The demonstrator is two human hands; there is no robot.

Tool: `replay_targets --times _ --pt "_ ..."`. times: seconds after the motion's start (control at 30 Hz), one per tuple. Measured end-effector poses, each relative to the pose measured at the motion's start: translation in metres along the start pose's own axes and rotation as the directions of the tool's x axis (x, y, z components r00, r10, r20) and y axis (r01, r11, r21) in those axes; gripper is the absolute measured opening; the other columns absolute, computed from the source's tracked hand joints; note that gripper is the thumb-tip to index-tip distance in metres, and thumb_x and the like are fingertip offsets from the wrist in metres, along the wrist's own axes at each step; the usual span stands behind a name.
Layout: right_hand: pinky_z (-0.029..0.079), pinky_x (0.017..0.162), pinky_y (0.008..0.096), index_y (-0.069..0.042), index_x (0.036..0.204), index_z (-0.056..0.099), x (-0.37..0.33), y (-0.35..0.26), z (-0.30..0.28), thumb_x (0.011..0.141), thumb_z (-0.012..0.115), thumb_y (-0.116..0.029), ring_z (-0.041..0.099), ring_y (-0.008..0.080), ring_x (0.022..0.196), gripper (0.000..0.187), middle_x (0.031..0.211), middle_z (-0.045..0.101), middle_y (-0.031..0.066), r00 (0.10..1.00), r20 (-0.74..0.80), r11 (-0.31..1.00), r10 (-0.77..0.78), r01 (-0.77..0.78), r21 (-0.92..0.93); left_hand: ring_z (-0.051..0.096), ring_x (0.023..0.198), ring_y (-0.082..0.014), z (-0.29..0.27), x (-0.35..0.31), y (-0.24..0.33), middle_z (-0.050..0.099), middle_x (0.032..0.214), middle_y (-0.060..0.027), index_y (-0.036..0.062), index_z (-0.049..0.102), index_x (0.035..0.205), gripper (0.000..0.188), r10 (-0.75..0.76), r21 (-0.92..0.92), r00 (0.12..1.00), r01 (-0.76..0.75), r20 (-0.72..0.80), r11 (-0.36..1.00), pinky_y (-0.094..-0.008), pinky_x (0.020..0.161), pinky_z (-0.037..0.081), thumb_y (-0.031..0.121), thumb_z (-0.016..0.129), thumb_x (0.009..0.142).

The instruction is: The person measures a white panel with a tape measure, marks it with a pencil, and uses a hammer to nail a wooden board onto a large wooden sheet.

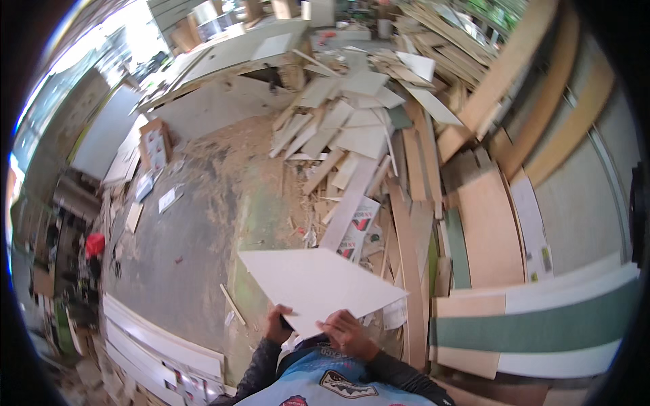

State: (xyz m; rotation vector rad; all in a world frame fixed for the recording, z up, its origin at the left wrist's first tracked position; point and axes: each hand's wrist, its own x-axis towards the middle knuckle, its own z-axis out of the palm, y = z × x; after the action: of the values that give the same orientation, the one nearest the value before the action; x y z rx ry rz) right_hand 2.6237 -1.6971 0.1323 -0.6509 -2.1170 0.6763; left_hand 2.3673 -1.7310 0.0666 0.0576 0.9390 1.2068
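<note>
A white four-cornered board is held up in front of my body, its near corner pointing at my chest. My right hand is closed on the board's near right edge, with the thumb and fingers pinching it. My left hand is curled at the board's near left edge. A small dark object shows beside its fingers, too hidden to name. How firmly the left fingers touch the board is hard to make out.
A heap of offcut boards lies ahead to the right. A workbench stands at the far side. Long panels are stacked at right, and white boards lie at near left. Sawdust covers part of the floor.
</note>
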Motion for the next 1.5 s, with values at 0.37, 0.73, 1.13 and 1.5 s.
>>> replay_targets --times 0.37,0.73,1.13,1.5 --pt "0.054 0.081 0.0395 -0.007 0.090 0.076 0.079 0.115 0.156 0.090 0.071 -0.016 0.068 0.0313 0.088 0.010 0.097 0.071 0.0135 0.871 0.294 0.903 0.395 -0.426 0.048 0.061 0.101 -0.0249 -0.255 -0.052 0.031 0.061 0.105 -0.0097 0.0022 0.059 0.111 0.044 0.524 0.243 0.794 -0.467 -0.307 0.850 -0.0367 0.089 0.052 0.015 0.060 0.069" --pt "0.052 0.088 0.0343 0.005 0.134 0.060 0.335 0.272 0.327 0.089 0.077 -0.031 0.066 0.0238 0.101 0.061 0.117 0.070 0.0145 0.655 0.347 0.681 0.671 -0.730 0.060 0.063 0.102 -0.0284 -0.322 -0.042 0.341 0.066 0.110 -0.0122 -0.0009 0.057 0.133 0.087 0.444 0.103 0.843 -0.434 -0.305 0.895 -0.0355 0.088 0.052 0.016 0.062 0.048" --pt "0.042 0.060 0.0203 0.012 0.135 0.057 0.507 0.304 0.506 0.095 0.071 -0.011 0.052 0.0037 0.069 0.048 0.083 0.065 -0.0038 0.493 0.197 0.358 0.847 -0.805 0.474 0.068 0.096 -0.0245 -0.462 0.134 0.574 0.069 0.114 -0.0100 0.0013 0.057 0.134 0.065 0.496 -0.231 0.848 -0.528 -0.185 0.817 -0.0361 0.083 0.058 0.053 0.060 0.095" --pt "0.050 0.090 0.0241 0.008 0.150 0.042 0.853 0.440 0.573 0.097 0.065 -0.003 0.063 0.0115 0.102 0.059 0.123 0.066 0.0084 0.605 0.066 0.391 0.793 -0.589 0.707 0.061 0.120 -0.0332 -0.383 0.379 0.828 0.060 0.139 -0.0147 0.0062 0.051 0.146 0.080 0.648 -0.391 0.678 -0.732 -0.347 0.558 -0.0513 0.100 0.050 0.069 0.045 0.098"
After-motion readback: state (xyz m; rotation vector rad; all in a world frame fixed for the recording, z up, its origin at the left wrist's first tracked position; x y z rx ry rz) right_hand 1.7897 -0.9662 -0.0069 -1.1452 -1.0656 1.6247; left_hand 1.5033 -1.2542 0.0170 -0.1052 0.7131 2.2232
